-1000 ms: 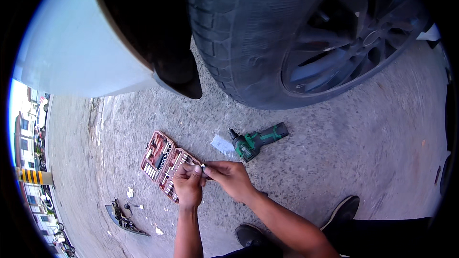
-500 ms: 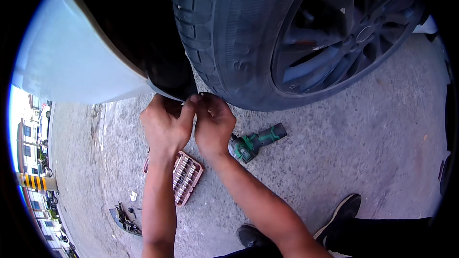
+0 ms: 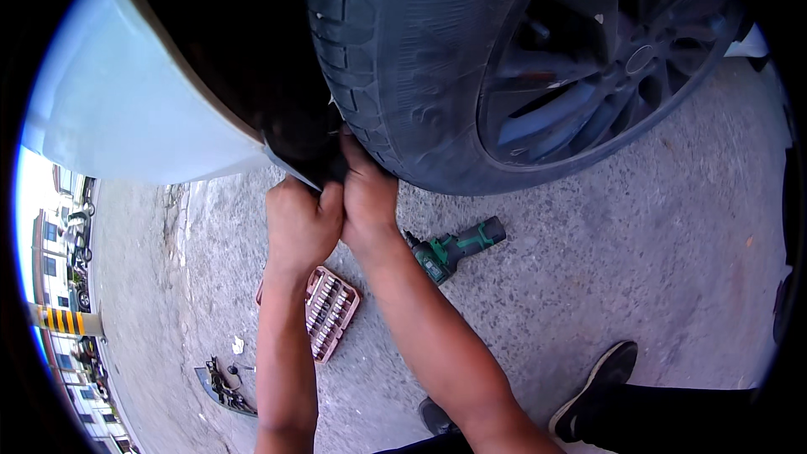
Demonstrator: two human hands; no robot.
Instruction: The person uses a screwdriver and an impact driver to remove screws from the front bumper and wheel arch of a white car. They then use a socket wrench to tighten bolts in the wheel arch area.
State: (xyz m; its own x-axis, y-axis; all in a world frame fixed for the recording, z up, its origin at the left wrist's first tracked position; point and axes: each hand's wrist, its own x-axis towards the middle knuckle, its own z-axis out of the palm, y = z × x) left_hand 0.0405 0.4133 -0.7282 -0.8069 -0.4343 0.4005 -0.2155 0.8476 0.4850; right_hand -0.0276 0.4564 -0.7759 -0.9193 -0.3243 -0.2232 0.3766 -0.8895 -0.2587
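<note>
A white bumper (image 3: pixel 160 92) of a car ends in a low corner beside the front of the tire (image 3: pixel 361 76). My left hand (image 3: pixel 301 220) is closed around that corner's lower edge, thumb up and knuckles toward me. Close against it, my right hand (image 3: pixel 371 197) reaches into the gap between bumper and tire. Its index finger points up along the black wheel-arch liner (image 3: pixel 298 139), and the hand appears to grip the liner's lower edge. The other fingertips are hidden.
On the concrete ground (image 3: pixel 588 261) lie a green and black cordless power tool (image 3: pixel 458 245), an open pinkish case (image 3: pixel 334 311) of bits or sockets behind my left forearm, and a dark curved part (image 3: pixel 223 387). My shoe (image 3: pixel 601 382) is at lower right; an alloy wheel (image 3: pixel 580 92) fills the upper right.
My right hand has moved up and deeper into the gap, its index finger now stretched upward. My left hand has shifted slightly right and down and closed into a fist on the bumper edge.
</note>
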